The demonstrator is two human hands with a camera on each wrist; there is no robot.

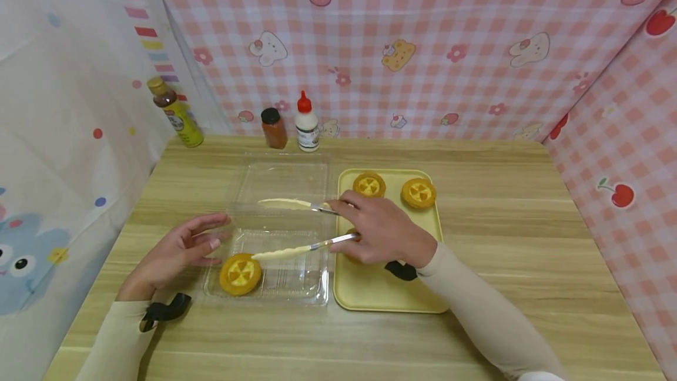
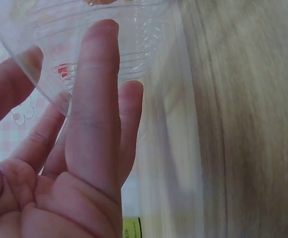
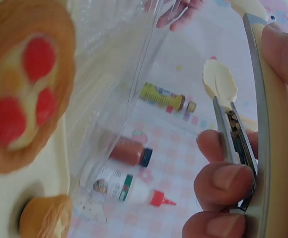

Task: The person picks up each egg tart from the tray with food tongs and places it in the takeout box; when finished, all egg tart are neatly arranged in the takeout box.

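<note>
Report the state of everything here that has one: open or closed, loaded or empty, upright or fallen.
Tongs: spread apart, held in right hand
Clear container: lid open, one tart inside
Yellow tray: loaded, at least three tarts
White bottle: upright, red top on
Black-capped jar: upright, closed
Yellow-labelled bottle: upright, capped
Left hand: fingers extended at the container's left side

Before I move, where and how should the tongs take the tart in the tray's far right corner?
I would pinch the tart by opposite sides of its crust, bringing the tongs from above, near side: it is round, sits upright, and bare tray lies before it.
</note>
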